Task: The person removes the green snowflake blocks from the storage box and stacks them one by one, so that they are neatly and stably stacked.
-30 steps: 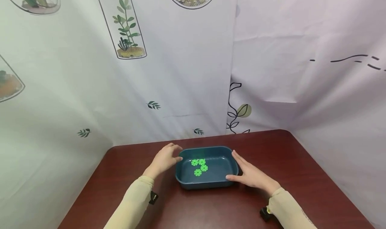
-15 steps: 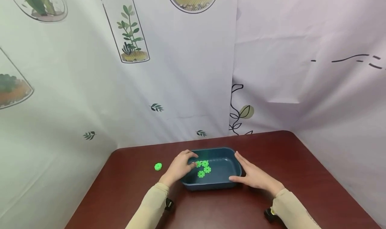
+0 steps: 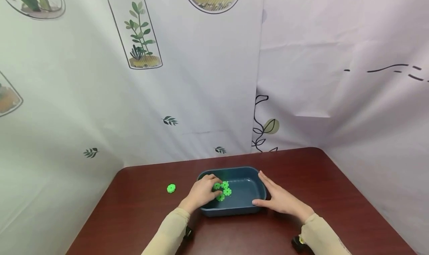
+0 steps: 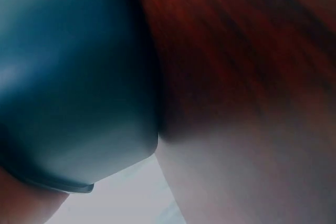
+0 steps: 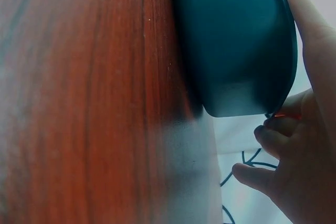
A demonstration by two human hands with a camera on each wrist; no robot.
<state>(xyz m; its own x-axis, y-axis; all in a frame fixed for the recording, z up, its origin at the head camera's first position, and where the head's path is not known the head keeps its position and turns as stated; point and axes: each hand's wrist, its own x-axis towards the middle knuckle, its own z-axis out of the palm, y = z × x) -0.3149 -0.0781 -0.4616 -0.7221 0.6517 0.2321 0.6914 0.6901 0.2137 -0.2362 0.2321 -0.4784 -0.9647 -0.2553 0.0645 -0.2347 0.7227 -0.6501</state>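
Note:
Several green flower-shaped discs (image 3: 227, 192) lie flat in a dark teal rectangular tray (image 3: 246, 191). My left hand (image 3: 200, 194) reaches over the tray's left rim, its thumb and fingers apart above the discs at that end. Fingertips cover parts of some discs; I cannot see any disc lifted. My right hand (image 3: 283, 199) rests at the tray's right end, thumb on the front corner and fingers extended along the back corner. In the right wrist view the thumb touches the tray's rim (image 5: 295, 45), while other fingers hang loosely beyond it.
A small pile of green discs (image 3: 171, 188) sits on the reddish-brown table (image 3: 140, 206), left of the tray. White cloth with plant prints (image 3: 207, 98) hangs behind and beside the table. Black wrist devices (image 3: 297, 244) show below both forearms.
My left hand has moved right, from beside the tray's left rim to inside over the discs, uncovering the pile on the table. My right hand stays at the tray's right end.

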